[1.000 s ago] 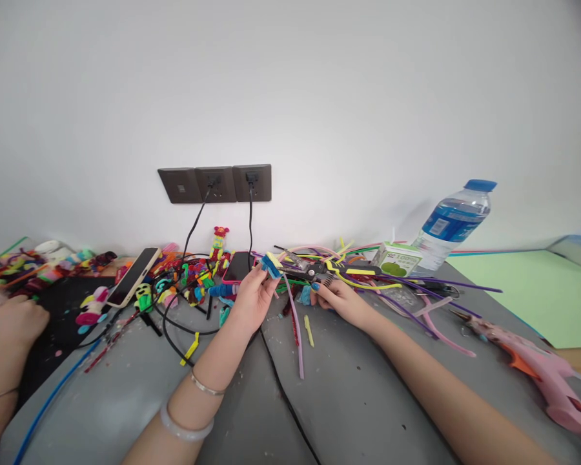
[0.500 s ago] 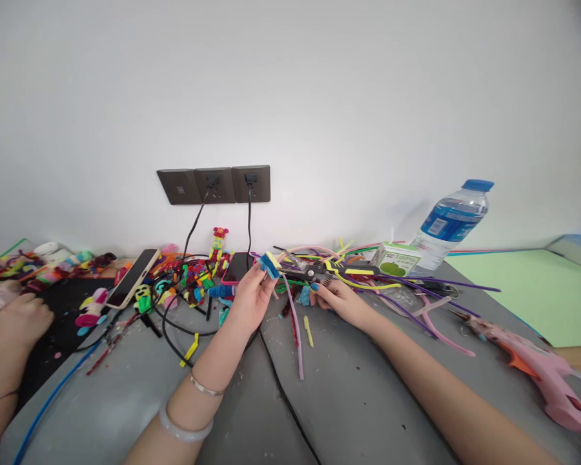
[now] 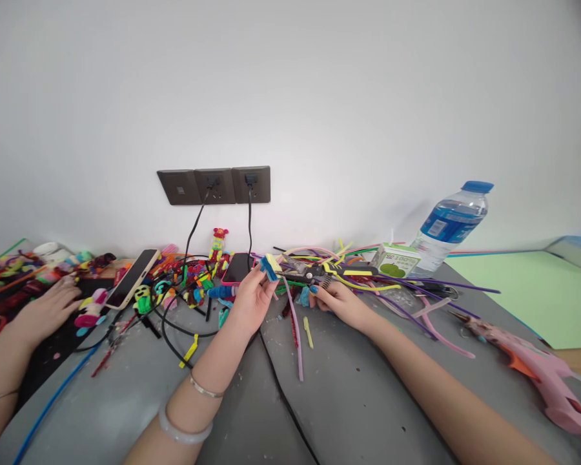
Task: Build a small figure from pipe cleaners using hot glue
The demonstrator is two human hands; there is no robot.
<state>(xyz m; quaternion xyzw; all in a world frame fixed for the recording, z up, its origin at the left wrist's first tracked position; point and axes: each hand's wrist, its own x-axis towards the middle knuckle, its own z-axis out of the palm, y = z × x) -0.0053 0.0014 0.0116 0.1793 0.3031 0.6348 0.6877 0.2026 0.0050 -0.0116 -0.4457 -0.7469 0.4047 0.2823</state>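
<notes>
My left hand (image 3: 252, 300) pinches a small blue-and-yellow fuzzy piece (image 3: 271, 266), which looks made of pipe cleaner, between thumb and fingertips. From the right, the dark jaws of a pair of pliers (image 3: 314, 274) with black-and-yellow handles point at this piece. Whether they touch it I cannot tell. My right hand (image 3: 336, 300) is closed around the pliers near the pivot, its fingers partly hidden. Just left of that hand is a light blue fuzzy scrap (image 3: 304, 296). A lilac pipe cleaner (image 3: 295, 329) and a short yellow one (image 3: 308, 332) lie below, between my hands.
Another person's hand (image 3: 48, 313) rests at the left among colourful pipe-cleaner figures. Phones (image 3: 134, 278), black cables (image 3: 281, 381) and a green-and-white box (image 3: 396, 260) lie about. A tilted water bottle (image 3: 452, 226) and a pink glue gun (image 3: 537, 378) are on the right.
My hands have hardly moved, and the fuzzy piece has turned slightly, showing more yellow. At the left, the other person's hand has gone from a fist to spread fingers, reaching farther in.
</notes>
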